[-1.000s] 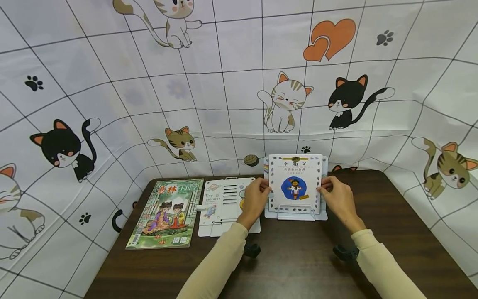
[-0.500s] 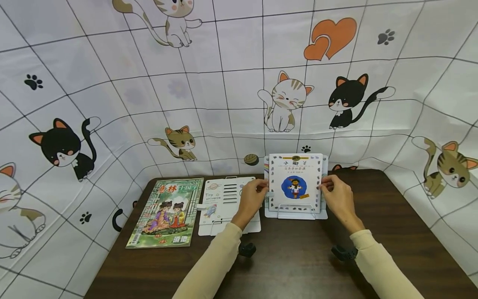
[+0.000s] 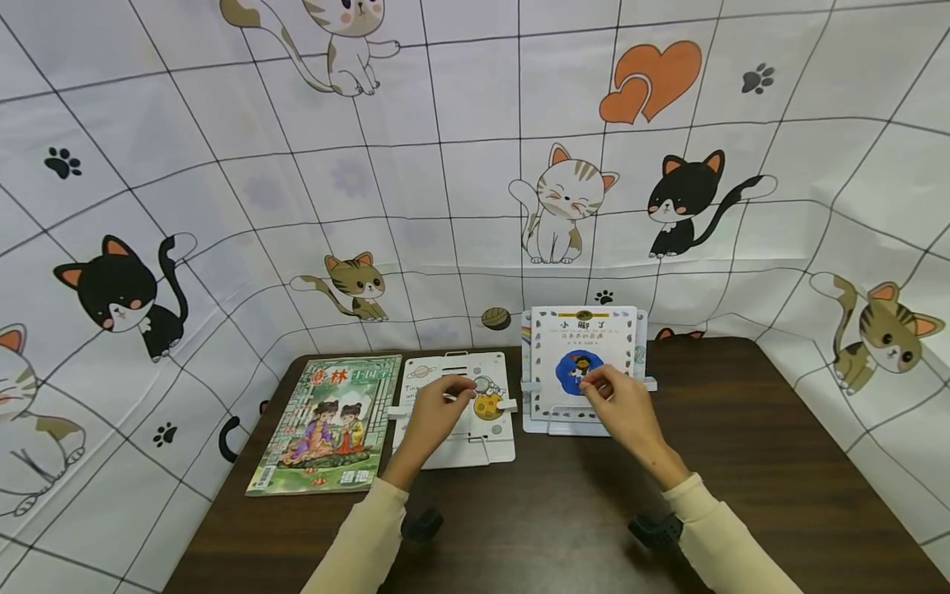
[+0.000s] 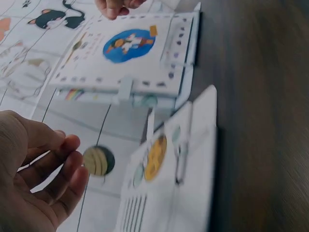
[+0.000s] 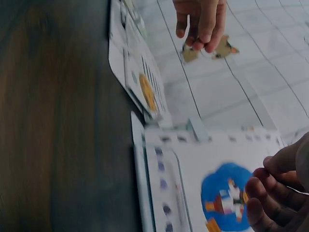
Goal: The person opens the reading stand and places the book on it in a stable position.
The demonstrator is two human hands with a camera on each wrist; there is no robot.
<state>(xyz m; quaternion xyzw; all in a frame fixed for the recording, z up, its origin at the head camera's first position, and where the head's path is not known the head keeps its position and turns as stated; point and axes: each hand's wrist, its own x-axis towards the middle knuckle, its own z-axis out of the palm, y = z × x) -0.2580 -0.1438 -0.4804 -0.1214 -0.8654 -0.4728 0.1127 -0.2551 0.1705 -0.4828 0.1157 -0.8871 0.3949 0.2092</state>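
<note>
Well, at the far left the white wall covering (image 3: 111, 190), ruled with dark lines and printed with cats and paw marks, runs down to the dark wooden table (image 3: 757, 462). On the left part of the table lies a magazine (image 3: 326, 425) with a green cover showing two seated figures. Nearer and to the right of it come the cream left sleeve (image 3: 352, 540) and a black wrist device (image 3: 422, 525). Beyond them, the left hand (image 3: 438, 412) hangs over the left part of a white stand (image 3: 453, 454); its grip is narrow and holds nothing, the fingers loosely bent with the thumb tip close to them. The stand bears printed lettering, a row of dark slots and a yellow moon, with a white clip (image 3: 508, 405) jutting from its right edge. In the left wrist view the fingers are apart from it.

Just right of the white stand, at the far side of the table, a white book (image 3: 547, 355) stands upright on a pale blue stand (image 3: 641, 330) whose edges show around it. One side clip (image 3: 531, 386) overlaps the book's left edge. The right hand (image 3: 623, 404) is in front of the cover, partly over its blue printed picture; that grip too is narrow and holds nothing, and whether the fingertips touch the cover I cannot tell. A second black wrist device (image 3: 655, 530) and the right sleeve (image 3: 731, 536) follow, nearer and to the right.
</note>
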